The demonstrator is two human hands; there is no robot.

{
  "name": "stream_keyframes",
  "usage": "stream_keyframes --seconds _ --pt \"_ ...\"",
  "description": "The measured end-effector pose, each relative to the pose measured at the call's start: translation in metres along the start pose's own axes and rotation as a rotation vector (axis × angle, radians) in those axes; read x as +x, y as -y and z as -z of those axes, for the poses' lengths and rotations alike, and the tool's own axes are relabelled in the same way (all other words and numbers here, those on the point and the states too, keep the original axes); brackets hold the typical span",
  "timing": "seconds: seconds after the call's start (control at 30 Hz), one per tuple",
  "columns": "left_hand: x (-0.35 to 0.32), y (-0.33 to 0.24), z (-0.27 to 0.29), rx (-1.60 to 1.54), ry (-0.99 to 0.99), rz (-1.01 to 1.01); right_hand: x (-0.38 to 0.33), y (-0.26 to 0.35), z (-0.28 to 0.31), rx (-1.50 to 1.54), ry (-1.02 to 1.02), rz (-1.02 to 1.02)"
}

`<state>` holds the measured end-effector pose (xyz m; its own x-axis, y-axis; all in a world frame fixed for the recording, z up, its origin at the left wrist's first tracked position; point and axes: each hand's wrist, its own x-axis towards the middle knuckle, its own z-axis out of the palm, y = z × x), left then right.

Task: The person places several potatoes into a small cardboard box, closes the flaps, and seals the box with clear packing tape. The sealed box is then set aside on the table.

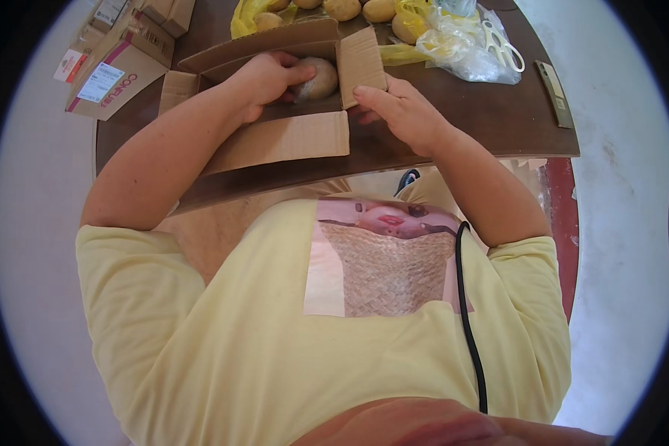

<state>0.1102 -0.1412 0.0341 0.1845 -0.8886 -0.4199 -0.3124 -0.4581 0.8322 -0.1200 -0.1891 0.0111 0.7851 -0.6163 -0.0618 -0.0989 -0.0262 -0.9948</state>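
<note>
An open cardboard box point(290, 140) lies on the dark brown table with its flaps spread outward. Inside it, against the right end, is a round tan potato point(322, 80), partly covered by fingers. My left hand point(269, 80) reaches into the box, thumb and fingers closed on the potato's left side. At the box's right end, my right hand point(407, 111) pinches the upright side flap point(360, 68) between thumb and fingers. Some of its fingers are hidden behind the cardboard.
Yellow plastic bags point(247, 18) with several potatoes point(342, 7) lie at the back. White-handled scissors point(501, 46) rest on a crumpled clear plastic bag point(461, 56). Closed cartons point(115, 74) are stacked at the left. A flat narrow object point(553, 93) lies by the table's right edge.
</note>
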Motion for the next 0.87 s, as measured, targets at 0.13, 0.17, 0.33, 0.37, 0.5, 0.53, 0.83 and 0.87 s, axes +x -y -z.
stream_keyframes --seconds 0.13,0.17,0.33,0.37,0.5,0.53,0.83,0.87 --pt "0.003 0.006 -0.003 -0.14 -0.008 0.016 0.004 0.002 0.001 0.025 -0.022 -0.039" --pt "0.003 0.006 -0.004 -0.195 -0.025 0.039 0.006 0.003 0.0 0.04 -0.027 -0.047" --pt "0.005 -0.002 0.005 0.042 -0.101 0.058 0.013 0.004 -0.005 0.092 -0.031 -0.026" --pt "0.002 -0.006 0.005 0.124 -0.119 0.068 0.013 0.005 -0.006 0.099 -0.041 -0.035" --pt "0.002 -0.006 0.004 0.085 -0.105 0.016 0.014 0.007 -0.006 0.114 -0.064 -0.031" --pt "0.005 -0.002 0.004 0.058 -0.114 -0.004 0.015 0.008 -0.006 0.112 -0.065 -0.021" --pt "0.008 -0.005 0.008 0.089 -0.047 0.0 0.012 0.007 0.001 0.022 -0.062 -0.098" --pt "0.008 -0.006 0.01 0.089 -0.018 0.011 0.012 0.007 0.0 0.022 -0.057 -0.107"
